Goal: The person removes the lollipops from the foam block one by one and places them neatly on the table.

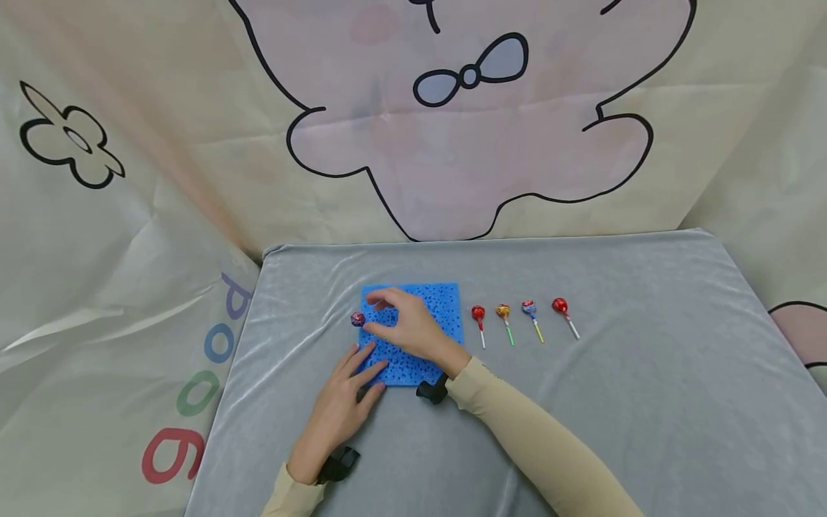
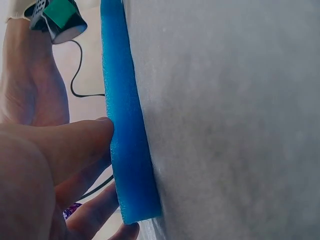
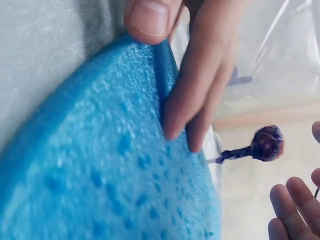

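A blue foam block dotted with small holes lies on the grey cloth. At its left edge a purple-wrapped lollipop stands up; in the right wrist view its stick runs down to the foam. My left hand rests on the block's near left corner, fingers spread and mostly straight, and the left wrist view has the thumb touching the foam. Over the block my right hand hovers beside the lollipop, its thumb and fingers parted with nothing between them.
Right of the block lies a row of lollipops: a red one, an orange one, a blue one and another red one. Printed curtains stand behind and beside the table.
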